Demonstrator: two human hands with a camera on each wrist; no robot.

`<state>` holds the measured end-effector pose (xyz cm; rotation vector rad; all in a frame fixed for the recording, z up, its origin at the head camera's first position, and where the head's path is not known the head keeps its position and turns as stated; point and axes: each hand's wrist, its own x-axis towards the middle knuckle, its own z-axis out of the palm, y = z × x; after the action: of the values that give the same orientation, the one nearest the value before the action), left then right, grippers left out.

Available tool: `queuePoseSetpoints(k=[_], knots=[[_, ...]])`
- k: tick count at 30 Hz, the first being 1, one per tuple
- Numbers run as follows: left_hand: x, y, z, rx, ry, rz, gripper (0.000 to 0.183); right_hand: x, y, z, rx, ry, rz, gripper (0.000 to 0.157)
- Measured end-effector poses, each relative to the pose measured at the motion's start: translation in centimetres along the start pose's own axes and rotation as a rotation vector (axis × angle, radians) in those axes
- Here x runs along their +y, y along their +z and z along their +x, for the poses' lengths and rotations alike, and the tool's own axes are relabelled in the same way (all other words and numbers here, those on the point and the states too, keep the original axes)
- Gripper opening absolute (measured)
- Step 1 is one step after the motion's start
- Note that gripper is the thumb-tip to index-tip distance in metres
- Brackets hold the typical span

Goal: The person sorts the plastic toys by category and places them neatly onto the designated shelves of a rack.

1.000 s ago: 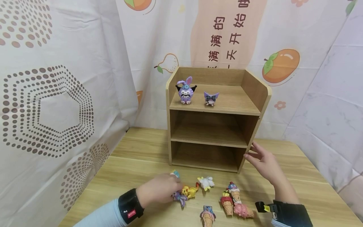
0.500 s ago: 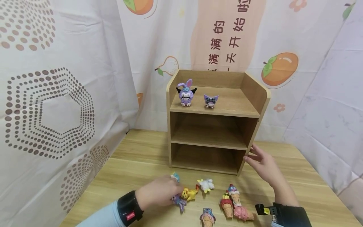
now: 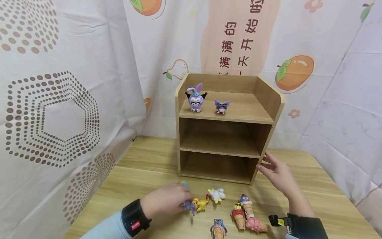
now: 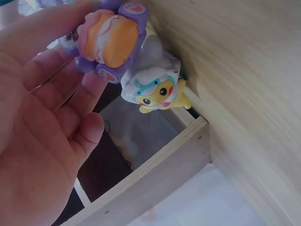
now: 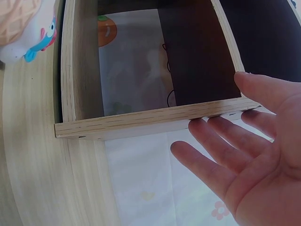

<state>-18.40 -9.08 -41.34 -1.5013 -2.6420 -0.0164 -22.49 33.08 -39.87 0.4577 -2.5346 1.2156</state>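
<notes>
In the head view my left hand (image 3: 168,198) is low over the table and pinches a small purple figurine with long ears (image 3: 189,206). The left wrist view shows that figurine's orange-and-pink cake part (image 4: 112,41) between my fingers. Beside it is a yellow figurine with a white hood (image 4: 157,89). A yellow figurine with a red-tipped tail (image 3: 200,203) lies just right of the hand. My right hand (image 3: 277,174) touches the right side of a wooden shelf unit (image 3: 219,151), its fingers spread and fairly straight. Its thumb meets the front edge in the right wrist view.
Two purple figurines, one bunny-eared (image 3: 195,99) and one with a dark bow (image 3: 222,106), stand on the top shelf. A white figurine (image 3: 217,195) lies before the unit. Several ice-cream-cone figurines (image 3: 238,217) lie at the right front.
My left hand has shifted slightly left, and the purple figurine beside it has turned and moved up a little. The right hand stays at the shelf side.
</notes>
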Motion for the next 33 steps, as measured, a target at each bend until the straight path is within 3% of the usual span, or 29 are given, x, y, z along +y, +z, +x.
queuePoseSetpoints(k=[11, 18, 26, 33], knots=[[-0.4, -0.3, 0.1, 0.076, -0.057, -0.106, 0.026, 0.0, 0.0, 0.1, -0.001, -0.011, 0.007, 0.068], [-0.5, -0.6, 0.6, 0.193, -0.076, -0.203, 0.029, 0.0, 0.0, 0.0, -0.005, -0.008, 0.013, 0.069], [-0.5, -1.0, 1.6, 0.281, -0.127, -0.323, 0.030, -0.1, -0.1, 0.0, -0.009, -0.001, 0.017, 0.070], [-0.3, -1.5, 2.5, 0.428, -0.074, -0.498, 0.028, -0.1, -0.1, 0.0, -0.012, 0.000, 0.016, 0.069]])
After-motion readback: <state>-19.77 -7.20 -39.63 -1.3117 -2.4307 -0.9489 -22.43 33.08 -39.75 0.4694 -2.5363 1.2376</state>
